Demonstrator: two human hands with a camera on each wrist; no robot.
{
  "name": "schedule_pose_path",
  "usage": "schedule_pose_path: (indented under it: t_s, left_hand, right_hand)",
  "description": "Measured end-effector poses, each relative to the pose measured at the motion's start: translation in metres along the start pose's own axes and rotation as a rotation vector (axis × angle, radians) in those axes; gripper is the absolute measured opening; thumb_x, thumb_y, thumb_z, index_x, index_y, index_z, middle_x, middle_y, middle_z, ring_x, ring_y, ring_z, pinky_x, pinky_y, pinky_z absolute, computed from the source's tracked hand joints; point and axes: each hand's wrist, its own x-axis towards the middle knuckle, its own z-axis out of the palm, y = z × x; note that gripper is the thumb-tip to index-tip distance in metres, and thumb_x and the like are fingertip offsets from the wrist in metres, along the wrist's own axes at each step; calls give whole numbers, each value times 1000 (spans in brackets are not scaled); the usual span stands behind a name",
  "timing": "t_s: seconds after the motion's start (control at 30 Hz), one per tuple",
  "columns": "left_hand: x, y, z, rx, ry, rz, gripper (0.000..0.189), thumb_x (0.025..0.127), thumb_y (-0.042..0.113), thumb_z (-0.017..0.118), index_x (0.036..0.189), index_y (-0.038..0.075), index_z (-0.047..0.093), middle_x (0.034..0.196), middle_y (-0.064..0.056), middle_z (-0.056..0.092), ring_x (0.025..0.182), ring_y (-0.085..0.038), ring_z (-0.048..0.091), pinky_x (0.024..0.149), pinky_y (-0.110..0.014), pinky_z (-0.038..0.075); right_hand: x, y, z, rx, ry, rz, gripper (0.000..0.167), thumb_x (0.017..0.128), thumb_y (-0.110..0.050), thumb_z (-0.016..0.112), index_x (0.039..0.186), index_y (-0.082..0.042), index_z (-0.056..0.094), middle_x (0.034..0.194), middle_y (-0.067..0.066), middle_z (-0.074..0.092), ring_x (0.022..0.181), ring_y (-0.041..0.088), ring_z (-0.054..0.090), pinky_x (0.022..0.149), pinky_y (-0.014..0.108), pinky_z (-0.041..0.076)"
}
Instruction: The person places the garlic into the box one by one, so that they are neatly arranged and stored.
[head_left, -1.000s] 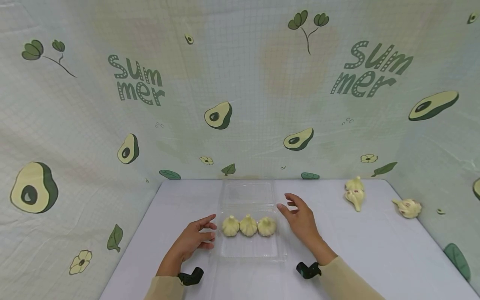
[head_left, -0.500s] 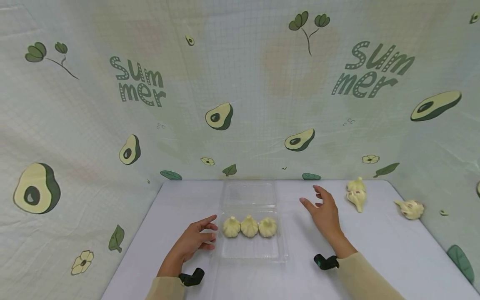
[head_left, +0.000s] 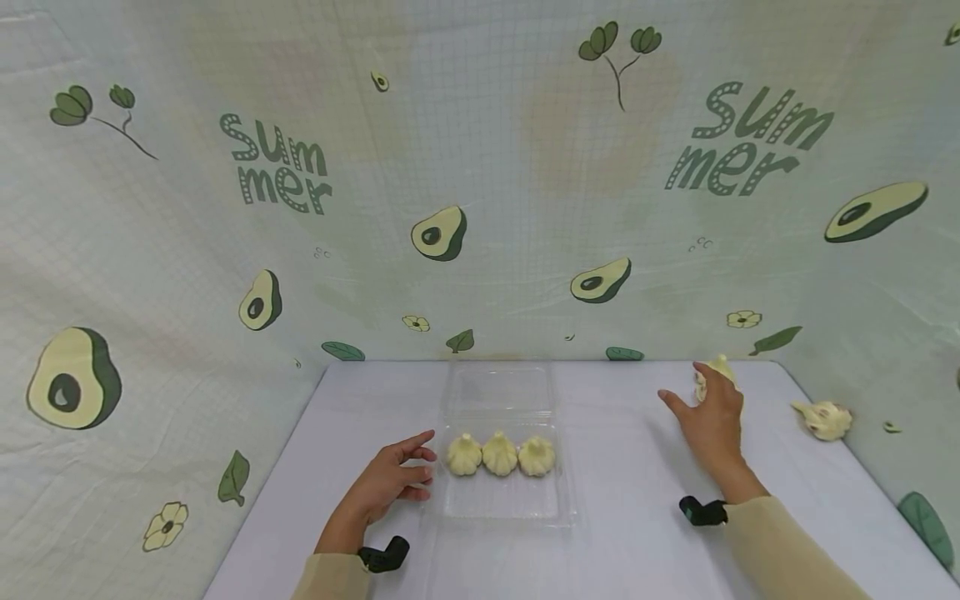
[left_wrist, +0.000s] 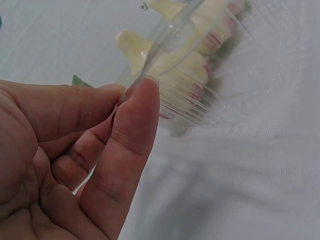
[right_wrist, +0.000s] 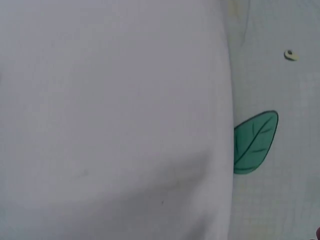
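A clear plastic clamshell box (head_left: 502,504) lies on the table with its lid (head_left: 501,390) folded back. Three garlic bulbs (head_left: 500,454) sit side by side across its far half, stems up. At its left rim is my left hand (head_left: 384,482); in the left wrist view thumb and forefinger (left_wrist: 135,115) pinch the clear edge, bulbs just beyond. My right hand (head_left: 712,421) is at the back right, thumb and fingers spread, holding nothing. It overlaps the garlic (head_left: 724,367) there, hiding part of it. The right wrist view shows mostly tabletop.
Another garlic bulb (head_left: 825,421) lies near the table's right edge, its stem pointing left. A printed cloth (head_left: 510,317) with avocados and leaves hangs around the back and sides of the white table (head_left: 615,533).
My right hand has moved right and away from the box, over to the garlic at the back right. The left hand stays at the box's left rim.
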Motion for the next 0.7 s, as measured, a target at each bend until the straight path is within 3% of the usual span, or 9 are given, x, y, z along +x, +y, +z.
schedule_pose_path:
  t_s: [0.3,0.7]
  left_hand:
    - [-1,-1,0,1,11,-2,72,98,1,70,163,10,41,130,-15,57,92,-18,65,74,-33,64]
    - [0,-1,1,7,21,-10,72,98,-1,70,163,11,42,130,-15,57,92,-18,64,74,-33,64]
  right_hand:
    - [16,35,-13,-57,32,53,82,94,-21,81,158,3,37,154,36,39,138,59,31,110,70,31]
    - [30,71,-17,-33,-92,147,84,99,-24,73,164,1,26,162,39,25,143,64,25,115,76,25]
